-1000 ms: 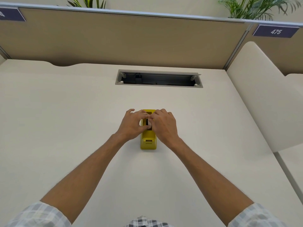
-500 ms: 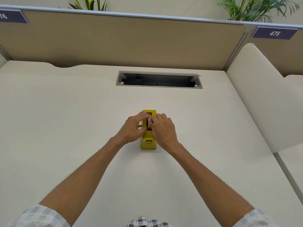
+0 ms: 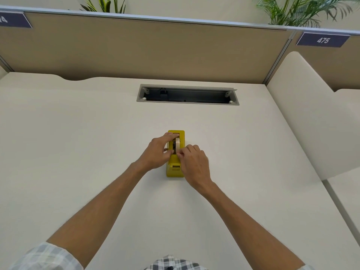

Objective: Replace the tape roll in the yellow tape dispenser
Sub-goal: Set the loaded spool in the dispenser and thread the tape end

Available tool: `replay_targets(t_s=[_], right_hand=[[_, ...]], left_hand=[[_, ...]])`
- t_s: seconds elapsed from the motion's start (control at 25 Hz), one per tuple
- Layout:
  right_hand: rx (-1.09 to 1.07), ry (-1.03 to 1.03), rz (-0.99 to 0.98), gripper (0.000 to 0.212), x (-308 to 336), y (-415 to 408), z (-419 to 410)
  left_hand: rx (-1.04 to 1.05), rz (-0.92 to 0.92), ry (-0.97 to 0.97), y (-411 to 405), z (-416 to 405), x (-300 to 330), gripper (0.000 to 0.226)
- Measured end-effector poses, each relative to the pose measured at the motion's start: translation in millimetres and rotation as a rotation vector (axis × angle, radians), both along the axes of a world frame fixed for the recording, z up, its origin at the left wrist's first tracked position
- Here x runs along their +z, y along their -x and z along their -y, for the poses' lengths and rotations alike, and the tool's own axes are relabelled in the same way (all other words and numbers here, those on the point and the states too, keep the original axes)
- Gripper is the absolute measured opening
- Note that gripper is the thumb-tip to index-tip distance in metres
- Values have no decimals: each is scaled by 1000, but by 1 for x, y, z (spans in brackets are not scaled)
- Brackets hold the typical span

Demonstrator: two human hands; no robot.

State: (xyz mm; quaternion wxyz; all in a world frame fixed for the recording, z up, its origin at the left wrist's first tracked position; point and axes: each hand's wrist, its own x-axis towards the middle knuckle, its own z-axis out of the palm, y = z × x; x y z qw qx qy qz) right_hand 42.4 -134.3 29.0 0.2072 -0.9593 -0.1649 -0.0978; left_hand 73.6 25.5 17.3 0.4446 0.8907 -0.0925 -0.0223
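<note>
right hand (image 3: 194,162) now nearer, dispenser (image 3: 175,170) between hands

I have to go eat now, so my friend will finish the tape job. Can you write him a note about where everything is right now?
Left hand: fingers curled round the tape roll, which sits in the yellow tape dispenser.
Right hand: fingertips pinching at the near side of the roll; whether it holds the tape's end cannot be told.
Dispenser stands on the desk, cutter end toward you.
Done: a roll is in the dispenser.
Left: check it is seated, then probably draw the tape to the cutter.
</note>
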Motion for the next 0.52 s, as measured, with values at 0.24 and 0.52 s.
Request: replay_targets(t_s=[0.24,0.52], right_hand=[[-11,-78,36,15,2,16,1],[-24,-162,34,9,-5,35,0]], left_hand=[[19,-11,-20,0,1,1,60],[32,-7,-80,-1,1,-1,51]])
